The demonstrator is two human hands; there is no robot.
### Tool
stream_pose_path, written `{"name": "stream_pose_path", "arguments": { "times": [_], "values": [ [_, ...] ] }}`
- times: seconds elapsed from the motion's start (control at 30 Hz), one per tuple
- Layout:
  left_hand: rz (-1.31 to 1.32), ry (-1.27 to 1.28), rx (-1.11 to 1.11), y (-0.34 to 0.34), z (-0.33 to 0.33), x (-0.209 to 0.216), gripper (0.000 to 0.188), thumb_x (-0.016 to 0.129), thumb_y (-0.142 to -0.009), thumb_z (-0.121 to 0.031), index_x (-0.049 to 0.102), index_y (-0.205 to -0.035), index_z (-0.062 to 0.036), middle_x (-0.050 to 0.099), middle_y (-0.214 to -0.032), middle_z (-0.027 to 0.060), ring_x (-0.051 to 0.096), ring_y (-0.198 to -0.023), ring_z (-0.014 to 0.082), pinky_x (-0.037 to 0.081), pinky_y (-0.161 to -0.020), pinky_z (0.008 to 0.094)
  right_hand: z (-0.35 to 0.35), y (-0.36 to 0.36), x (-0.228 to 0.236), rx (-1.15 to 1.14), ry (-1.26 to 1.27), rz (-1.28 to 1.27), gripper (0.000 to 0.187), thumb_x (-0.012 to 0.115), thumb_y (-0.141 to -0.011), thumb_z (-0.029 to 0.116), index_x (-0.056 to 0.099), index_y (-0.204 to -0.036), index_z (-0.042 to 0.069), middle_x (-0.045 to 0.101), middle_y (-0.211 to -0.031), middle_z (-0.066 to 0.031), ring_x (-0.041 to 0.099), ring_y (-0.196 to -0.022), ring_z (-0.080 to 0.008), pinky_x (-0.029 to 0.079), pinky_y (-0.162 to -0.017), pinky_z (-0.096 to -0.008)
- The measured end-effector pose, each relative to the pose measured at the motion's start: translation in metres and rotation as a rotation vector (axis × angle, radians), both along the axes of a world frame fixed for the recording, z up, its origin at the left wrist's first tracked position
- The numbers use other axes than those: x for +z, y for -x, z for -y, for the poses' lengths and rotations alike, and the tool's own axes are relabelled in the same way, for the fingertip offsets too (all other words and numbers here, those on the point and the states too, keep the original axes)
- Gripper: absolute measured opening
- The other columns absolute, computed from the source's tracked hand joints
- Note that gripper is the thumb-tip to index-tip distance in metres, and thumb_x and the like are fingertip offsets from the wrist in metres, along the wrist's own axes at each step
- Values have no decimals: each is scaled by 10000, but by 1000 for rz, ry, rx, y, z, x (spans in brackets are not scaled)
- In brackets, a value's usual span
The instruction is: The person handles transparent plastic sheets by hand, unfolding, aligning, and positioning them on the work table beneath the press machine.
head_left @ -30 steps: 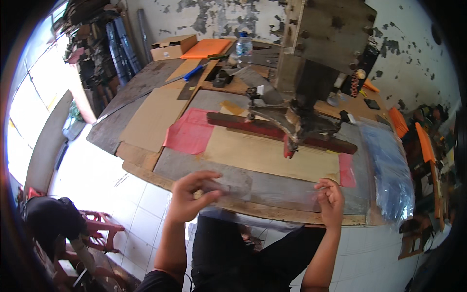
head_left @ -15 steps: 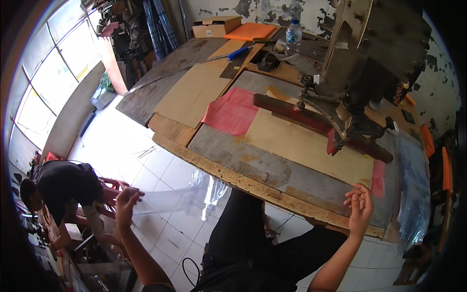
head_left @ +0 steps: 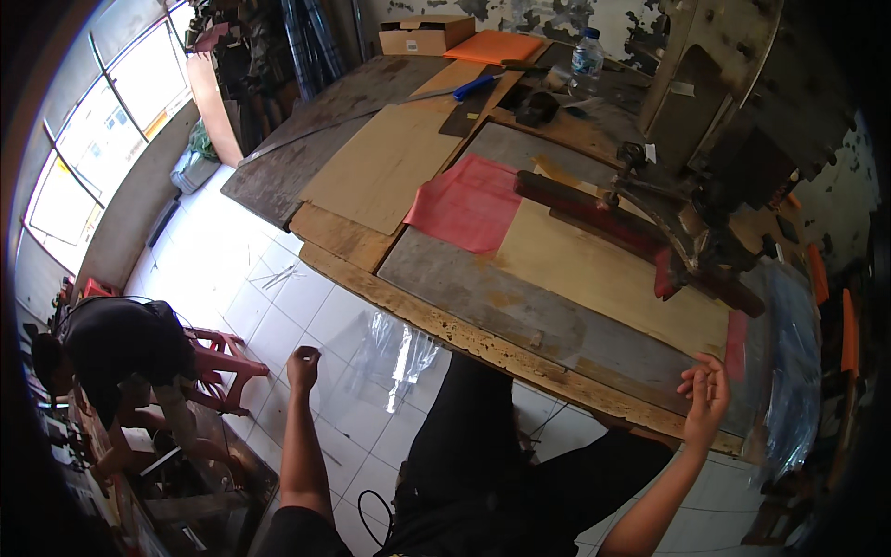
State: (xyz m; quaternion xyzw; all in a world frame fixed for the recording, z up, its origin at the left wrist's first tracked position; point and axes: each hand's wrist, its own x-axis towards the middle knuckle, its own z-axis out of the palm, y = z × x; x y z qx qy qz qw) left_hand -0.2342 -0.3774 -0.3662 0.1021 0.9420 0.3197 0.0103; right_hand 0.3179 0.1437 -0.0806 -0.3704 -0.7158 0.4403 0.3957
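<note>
My left hand (head_left: 303, 368) is left of my lap with thumb and fingers pinched together. A clear plastic sheet (head_left: 394, 357) spreads from beside these fingers toward my knee, its glossy folds catching light; its edge at the fingertips is faint. At the near right edge of the worktable, my right hand (head_left: 707, 395) is raised with loosely bent fingers apart and nothing in them. On the grey table plate (head_left: 445, 278) lie a red sheet (head_left: 469, 204) and a tan board (head_left: 603, 269). A dark press bar with a red side (head_left: 603, 223) stands over the board.
The press body (head_left: 742, 102) rises at the back right. More clear plastic (head_left: 789, 362) hangs over the right edge. A blue-handled cutter (head_left: 475, 87), a water bottle (head_left: 587, 58) and a cardboard box (head_left: 427, 37) are farther back. Another person (head_left: 125, 348) bends beside a red stool (head_left: 227, 367).
My left hand has moved right, toward my lap, and the plastic stretched out from it now lies bunched closer to my knee. My right hand stays at the table edge. The view has shifted slightly.
</note>
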Motion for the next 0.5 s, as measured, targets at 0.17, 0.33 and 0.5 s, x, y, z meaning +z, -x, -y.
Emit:
{"name": "stream_pose_path", "arguments": {
  "times": [0.17, 0.33, 0.5],
  "values": [
    [-42, -83, 44, 32, -39, -9, 164, 757, -911, -175, 795, -988, -36, 806, -988, 140, 781, -925, 271, 597, -837, 386, 1, 3, -2, -33, -21, 18, 291, 605, -1091, 217, 651, -1279, 1, 647, -924, -63, 589, -765, -103, 513, -700, -267],
    [-64, -191, -147, 25, -68, -16, 91, 716, -940, -66, 769, -1003, -28, 799, -970, 130, 780, -920, 263, 602, -843, 377, 1, 5, -2, -65, -25, 51, 300, 617, -1086, 229, 652, -1289, 12, 648, -917, -57, 582, -741, -96, 486, -683, -249],
    [-11, -156, -358, -25, -74, -60, 143, 684, -918, 22, 718, -1051, -20, 752, -1204, 197, 684, -1231, 399, 527, -1064, 443, -2, 0, -4, -89, -16, 59, 292, 617, -1084, 211, 645, -1291, 8, 639, -912, -52, 573, -748, -94, 485, -683, -249]
  ]
}}
